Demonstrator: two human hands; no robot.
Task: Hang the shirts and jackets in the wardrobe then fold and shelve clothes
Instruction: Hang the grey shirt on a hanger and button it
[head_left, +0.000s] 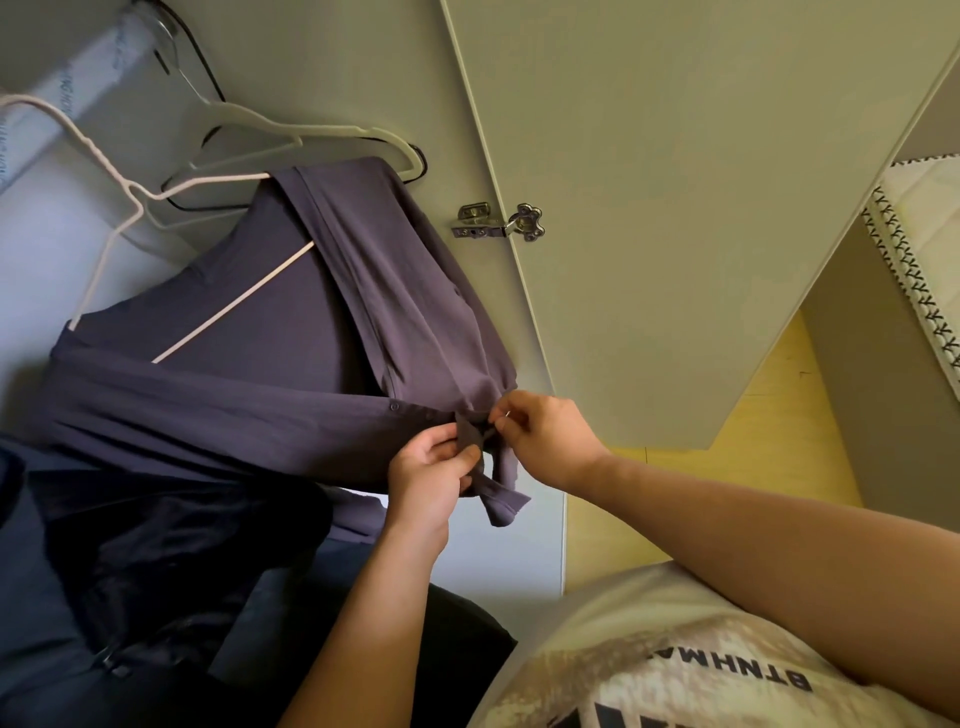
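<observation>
**A:** Cream printed T-shirt (649, 649) fills the nearest corner, on the person's own chest. What are the hands doing just past it?

**B:** Both are on the slate-purple button-front shirt (291, 322). The left hand (428, 470) has thumb and curled fingers pinched on a fold of the front strip. The right hand (548, 439) pinches the strip of the opposite front, touching that fold. I judge they are fastening a button.

**A:** And where does the shirt sit?

**B:** It hangs on a thin white wire hanger (104, 249) inside the wardrobe, its shoulders toward the top left. The hands work at the meeting of the two fronts, close to the wardrobe's front edge. A heap of dark navy and black clothes (156, 545) lies beside it, at the lower left.

**A:** How will it handle?

**B:** It looks light, thin and limp, with soft creases. It should follow any pull and could slip off a smooth wire shoulder. The doubled button strip is the firmest part, so I'd take hold there or at the collar, and pull gently.

**A:** Farther in?

**B:** A broad white plastic hanger (249, 130) hangs bare behind the shirt, with a black one behind that. A steel hinge (498, 222) joins the pale grey-green wardrobe door (649, 208) at its near edge. Beyond the door there is yellow floor (779, 415).
</observation>
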